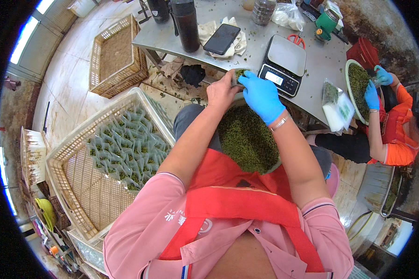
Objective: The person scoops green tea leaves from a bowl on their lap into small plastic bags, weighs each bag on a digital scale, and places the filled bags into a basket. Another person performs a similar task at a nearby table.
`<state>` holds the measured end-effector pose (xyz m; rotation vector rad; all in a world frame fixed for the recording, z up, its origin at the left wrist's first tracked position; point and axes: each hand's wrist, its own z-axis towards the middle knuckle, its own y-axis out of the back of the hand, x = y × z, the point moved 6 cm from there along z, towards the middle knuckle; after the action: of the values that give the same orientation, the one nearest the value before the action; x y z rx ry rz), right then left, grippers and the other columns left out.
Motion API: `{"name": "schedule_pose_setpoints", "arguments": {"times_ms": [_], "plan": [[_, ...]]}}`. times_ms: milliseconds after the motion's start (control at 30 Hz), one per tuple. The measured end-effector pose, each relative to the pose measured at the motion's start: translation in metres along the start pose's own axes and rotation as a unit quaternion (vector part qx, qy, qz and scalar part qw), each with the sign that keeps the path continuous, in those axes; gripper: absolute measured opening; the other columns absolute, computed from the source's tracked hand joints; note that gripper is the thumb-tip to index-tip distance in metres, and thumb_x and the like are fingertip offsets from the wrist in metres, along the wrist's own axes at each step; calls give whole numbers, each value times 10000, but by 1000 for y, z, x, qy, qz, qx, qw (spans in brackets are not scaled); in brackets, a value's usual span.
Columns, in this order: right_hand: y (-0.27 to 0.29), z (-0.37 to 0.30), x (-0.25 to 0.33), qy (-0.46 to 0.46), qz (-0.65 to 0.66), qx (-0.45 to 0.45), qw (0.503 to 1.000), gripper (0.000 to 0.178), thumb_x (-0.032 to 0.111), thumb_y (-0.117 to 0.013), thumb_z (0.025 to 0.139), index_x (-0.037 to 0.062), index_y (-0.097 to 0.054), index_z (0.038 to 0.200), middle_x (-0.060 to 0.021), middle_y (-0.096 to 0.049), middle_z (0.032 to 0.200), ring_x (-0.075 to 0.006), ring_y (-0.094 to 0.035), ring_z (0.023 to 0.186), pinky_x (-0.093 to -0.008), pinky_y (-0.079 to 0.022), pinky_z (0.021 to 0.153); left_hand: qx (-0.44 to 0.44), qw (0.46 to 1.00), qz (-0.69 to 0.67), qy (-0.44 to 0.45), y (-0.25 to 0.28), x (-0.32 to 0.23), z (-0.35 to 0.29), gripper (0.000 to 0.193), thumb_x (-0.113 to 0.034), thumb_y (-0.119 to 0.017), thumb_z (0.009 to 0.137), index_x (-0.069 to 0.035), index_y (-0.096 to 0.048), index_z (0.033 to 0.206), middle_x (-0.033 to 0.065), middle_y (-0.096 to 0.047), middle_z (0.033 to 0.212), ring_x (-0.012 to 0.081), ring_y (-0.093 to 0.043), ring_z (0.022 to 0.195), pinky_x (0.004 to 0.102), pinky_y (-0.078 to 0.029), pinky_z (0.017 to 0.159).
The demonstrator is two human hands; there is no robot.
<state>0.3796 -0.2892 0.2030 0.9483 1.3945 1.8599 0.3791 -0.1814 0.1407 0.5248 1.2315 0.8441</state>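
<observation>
My bare left hand (pixel 222 90) holds a small clear pouch (pixel 239 74) of green tea leaves at the metal table's front edge. My right hand (pixel 261 95), in a blue glove, pinches the same pouch from the right. Below both hands a round tray heaped with loose green tea leaves (pixel 247 139) rests on my lap. A digital scale (pixel 284 63) stands on the table just right of my hands.
A white plastic crate (pixel 81 183) with several filled pouches sits at my left. A tan basket (pixel 114 56) lies beyond it. On the metal table (pixel 321 65) are a phone (pixel 222 39), a dark flask (pixel 186 25) and packets (pixel 337 104). A co-worker's blue-gloved hands (pixel 371 93) work over a tea tray (pixel 357 88).
</observation>
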Motion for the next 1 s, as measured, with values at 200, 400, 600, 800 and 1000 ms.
{"name": "schedule_pose_setpoints", "arguments": {"times_ms": [200,400,600,800,1000], "plan": [[-35,-5,-8,-69,40,2,997,293,130,-507,818,97,-550,1106,-165,-617,1002,-346,-628,749,-432,-512,614,-27,994,66,-80,-12,-3,-1,540,-190,-605,733,-185,-480,1259,147,-628,725,340,-619,674,448,-466,588],[-7,-20,-5,51,108,-55,991,273,96,-420,914,14,-533,1149,-170,-634,931,-328,-642,695,-391,-528,620,-3,997,28,-70,-7,-4,-1,500,-270,-643,765,-160,-503,1232,153,-647,785,359,-621,714,452,-474,629],[45,-128,-139,-275,545,-226,759,452,64,-484,898,81,-424,1345,-89,-560,1105,-197,-653,778,-275,-524,631,-30,983,-166,71,-17,32,4,606,-473,-681,742,-133,-529,1220,156,-659,1003,312,-631,944,369,-488,795],[4,-170,-290,-387,619,-295,617,389,169,-526,889,126,-433,1264,-60,-577,964,-186,-623,702,-264,-462,524,-17,972,-219,81,-16,29,1,674,-548,-676,730,-68,-560,1188,181,-624,1108,282,-601,1045,357,-459,869],[10,-112,-307,-313,655,-366,582,169,168,-531,900,40,-618,970,-24,-612,820,-108,-546,706,-238,-424,605,-50,919,-383,83,33,58,-22,539,-427,-571,879,27,-546,1168,163,-608,1124,217,-566,1034,320,-423,890]]}}
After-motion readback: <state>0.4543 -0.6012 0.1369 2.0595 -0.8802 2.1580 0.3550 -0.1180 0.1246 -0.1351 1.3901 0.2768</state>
